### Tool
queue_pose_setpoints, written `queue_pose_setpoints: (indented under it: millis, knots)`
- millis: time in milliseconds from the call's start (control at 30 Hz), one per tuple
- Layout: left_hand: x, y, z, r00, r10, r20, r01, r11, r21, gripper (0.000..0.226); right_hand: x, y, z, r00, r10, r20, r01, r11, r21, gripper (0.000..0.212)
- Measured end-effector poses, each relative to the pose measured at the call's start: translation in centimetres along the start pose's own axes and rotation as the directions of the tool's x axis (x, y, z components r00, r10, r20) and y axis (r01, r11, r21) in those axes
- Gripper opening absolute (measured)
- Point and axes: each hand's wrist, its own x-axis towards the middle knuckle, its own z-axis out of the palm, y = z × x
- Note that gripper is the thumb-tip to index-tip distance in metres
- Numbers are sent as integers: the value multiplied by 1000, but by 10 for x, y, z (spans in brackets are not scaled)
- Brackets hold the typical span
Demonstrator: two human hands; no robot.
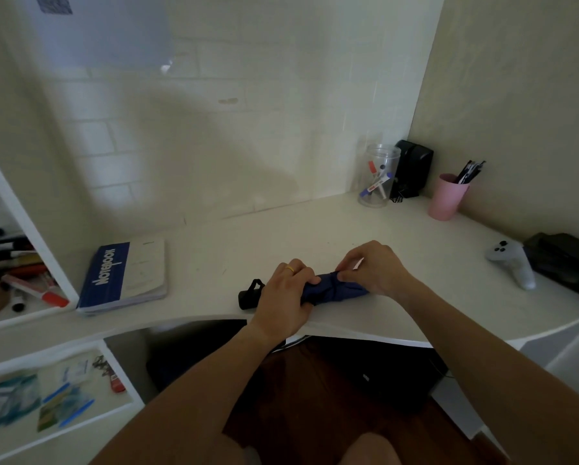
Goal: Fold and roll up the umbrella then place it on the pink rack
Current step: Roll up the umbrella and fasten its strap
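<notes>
Left hand [286, 293] is gripping the rolled navy umbrella [335, 290]; right hand [372, 268] is pinching its fabric mid-length. The umbrella is lying lengthwise left-to-right near the white desk's [214, 263] front edge, black handle [248, 297] pointing left; tiled wall [214, 129] behind.

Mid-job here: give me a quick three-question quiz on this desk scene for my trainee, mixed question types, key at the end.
1. True or false: the umbrella lies on the white desk with both hands on it.
2. Multiple choice: what sits nearest the pink cup? A) the notebook B) the clear jar C) the grey controller
3. Fill in: the left hand grips the umbrella next to its black ____.

Key: 1 true: the right hand pinches the blue fabric. 2 B. 3 handle.
</notes>
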Motion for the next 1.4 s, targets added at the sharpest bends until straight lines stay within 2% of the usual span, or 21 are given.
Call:
queue_pose_setpoints:
  millis: [167,333,467,533,600,667,767,800,867,900,933,967,1000,1067,1100,1200,1267,1333,1367,1400]
  knots:
    - [-1,-5,2,999,33,-21,-34,999,-36,36,6,-5,9,993,106,-48,-106,994,3,4]
    - [-1,-8,5,999,40,-13,-40,999,-30,37,5,-9,15,988,127,-83,-133,989,-64,10]
    - [11,-5,-2,993,-46,107,45,999,9,47,2,-14,15,995,50,-84,-64,983,-172,19]
    - [21,1,-7,968,-154,200,146,988,52,65,1,-15,15,997,20,-79,-39,968,-248,18]
    - [31,6,-9,928,-228,296,189,970,153,85,-1,-14,12,998,32,-45,-41,973,-227,16]
    - [41,13,-5,898,-216,383,115,956,269,91,-3,-12,6,998,68,-1,-67,990,-125,11]
    - [50,23,7,891,-139,432,-52,915,401,68,-5,-8,7,998,67,7,-66,995,-73,10]
    - [51,25,11,897,-140,419,-48,912,408,59,-5,-5,9,998,46,-45,-50,994,-97,12]
    - [51,24,15,927,-181,330,54,932,358,49,-11,1,16,965,-16,-262,-13,994,-108,21]
    - [51,23,14,942,-225,249,159,953,259,44,-19,4,20,916,-34,-400,15,999,-49,27]
    - [52,23,8,939,-307,157,296,951,90,40,-28,4,24,852,-21,-523,46,998,35,32]
    - [55,26,0,908,-410,79,418,898,-137,36,-40,1,29,810,14,-587,70,990,121,36]
    - [59,31,-11,860,-509,30,486,802,-348,34,-52,-6,35,811,36,-584,100,975,199,43]
    - [68,44,-31,769,-639,32,510,582,-634,32,-68,-26,51,883,-17,-469,187,929,319,58]
    - [70,53,-40,736,-674,62,493,471,-732,32,-74,-37,58,898,-76,-433,223,928,300,65]
    - [71,76,-64,682,-703,201,442,177,-879,36,-70,-61,65,792,-210,-573,244,970,-18,73]
    - [72,84,-77,688,-672,273,426,69,-902,38,-68,-69,56,789,-189,-585,225,974,-11,78]
    - [75,90,-96,713,-616,335,389,-50,-920,54,-75,-68,50,796,-257,-548,315,949,13,79]
    - [78,90,-106,732,-585,350,365,-97,-926,61,-81,-71,41,808,-274,-521,367,927,82,72]
    - [81,89,-115,751,-560,349,351,-109,-930,57,-87,-74,31,844,-263,-467,406,883,237,63]
